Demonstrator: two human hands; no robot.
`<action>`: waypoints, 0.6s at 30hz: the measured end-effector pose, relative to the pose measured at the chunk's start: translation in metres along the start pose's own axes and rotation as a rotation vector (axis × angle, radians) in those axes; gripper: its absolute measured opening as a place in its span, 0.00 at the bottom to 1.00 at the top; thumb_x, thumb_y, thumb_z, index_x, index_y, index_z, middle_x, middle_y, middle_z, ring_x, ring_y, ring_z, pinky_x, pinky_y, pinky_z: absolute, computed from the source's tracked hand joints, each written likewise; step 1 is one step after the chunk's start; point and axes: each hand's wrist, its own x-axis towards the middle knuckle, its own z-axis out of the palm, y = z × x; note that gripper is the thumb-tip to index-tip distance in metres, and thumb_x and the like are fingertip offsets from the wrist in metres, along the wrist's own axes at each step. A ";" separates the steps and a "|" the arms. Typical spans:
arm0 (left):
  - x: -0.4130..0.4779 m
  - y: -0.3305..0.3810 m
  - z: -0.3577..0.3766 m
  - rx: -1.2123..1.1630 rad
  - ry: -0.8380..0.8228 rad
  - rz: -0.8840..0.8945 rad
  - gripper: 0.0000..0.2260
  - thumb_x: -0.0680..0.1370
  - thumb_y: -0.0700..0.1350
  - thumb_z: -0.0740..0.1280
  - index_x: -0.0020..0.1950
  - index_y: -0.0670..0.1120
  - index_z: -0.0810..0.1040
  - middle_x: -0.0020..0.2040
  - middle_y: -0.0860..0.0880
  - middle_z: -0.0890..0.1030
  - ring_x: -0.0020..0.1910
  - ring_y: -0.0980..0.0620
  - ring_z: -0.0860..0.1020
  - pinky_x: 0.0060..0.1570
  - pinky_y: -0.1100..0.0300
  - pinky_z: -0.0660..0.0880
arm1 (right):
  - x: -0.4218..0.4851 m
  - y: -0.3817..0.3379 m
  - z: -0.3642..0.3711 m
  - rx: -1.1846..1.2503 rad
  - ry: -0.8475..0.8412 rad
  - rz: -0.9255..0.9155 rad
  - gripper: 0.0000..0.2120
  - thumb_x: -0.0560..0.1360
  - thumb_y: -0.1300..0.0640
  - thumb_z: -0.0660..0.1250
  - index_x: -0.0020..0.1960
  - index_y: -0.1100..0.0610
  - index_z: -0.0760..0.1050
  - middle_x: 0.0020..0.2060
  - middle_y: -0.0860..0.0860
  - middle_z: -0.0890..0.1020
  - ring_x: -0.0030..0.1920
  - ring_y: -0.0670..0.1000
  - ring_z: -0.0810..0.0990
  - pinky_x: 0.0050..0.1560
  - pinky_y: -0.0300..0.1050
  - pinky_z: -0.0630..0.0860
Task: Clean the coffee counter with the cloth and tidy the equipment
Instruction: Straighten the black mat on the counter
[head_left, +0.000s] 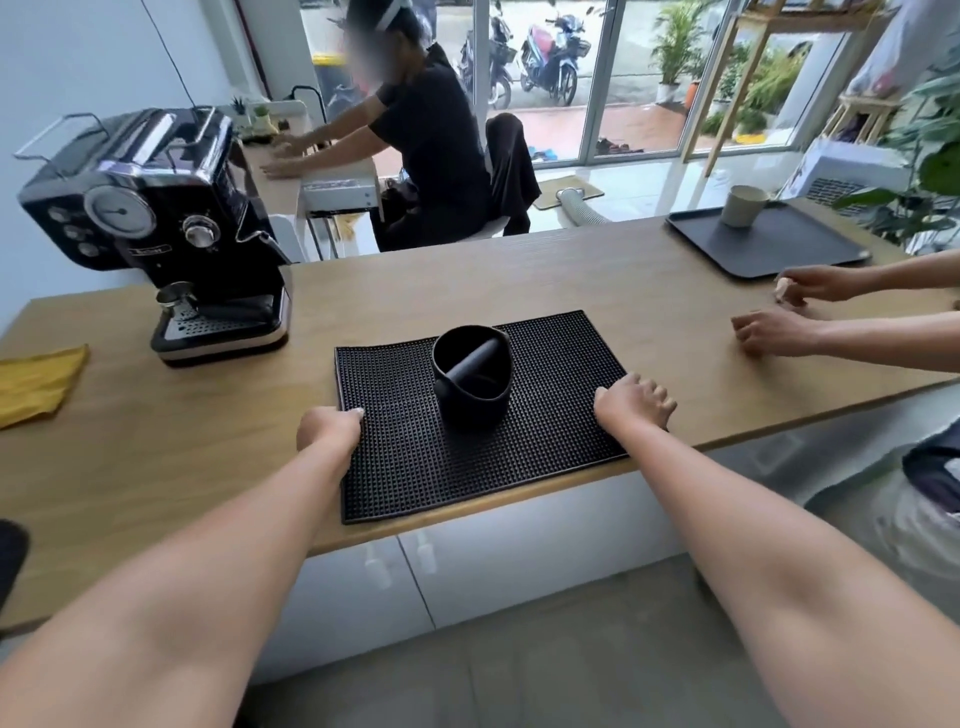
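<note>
A black rubber bar mat (545, 415) lies on the wooden counter (597, 280) near its front edge. On the mat stands a black knock box (471, 376) with a bar across it. My left hand (330, 427) grips the mat's left edge. My right hand (635, 402) grips its right edge. A yellow cloth (36, 384) lies at the counter's far left. The black espresso machine (156, 228) stands at the back left.
A black tray (789, 249) with a pale cup (744, 206) sits at the back right. Another person's two hands (779, 332) rest on the counter at the right. Behind the counter a person in black sits at a small table.
</note>
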 end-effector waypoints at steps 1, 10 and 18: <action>-0.002 0.000 -0.001 -0.012 -0.002 0.029 0.14 0.76 0.51 0.70 0.52 0.40 0.83 0.52 0.43 0.84 0.49 0.41 0.82 0.53 0.51 0.78 | 0.003 0.000 0.001 -0.011 0.023 -0.004 0.27 0.79 0.44 0.60 0.69 0.63 0.67 0.69 0.61 0.70 0.70 0.61 0.66 0.68 0.53 0.60; -0.003 -0.002 -0.011 -0.013 0.021 0.177 0.09 0.75 0.54 0.69 0.43 0.50 0.83 0.43 0.52 0.85 0.45 0.48 0.82 0.52 0.52 0.79 | 0.022 0.006 -0.012 0.309 0.046 0.040 0.15 0.79 0.55 0.63 0.62 0.62 0.76 0.62 0.62 0.75 0.59 0.65 0.77 0.57 0.52 0.73; 0.008 -0.001 -0.047 0.059 0.027 0.269 0.10 0.77 0.53 0.67 0.46 0.49 0.83 0.42 0.51 0.82 0.46 0.48 0.80 0.45 0.56 0.72 | -0.007 -0.017 -0.014 0.405 0.100 -0.047 0.13 0.78 0.60 0.61 0.61 0.56 0.77 0.56 0.58 0.83 0.55 0.62 0.80 0.45 0.45 0.69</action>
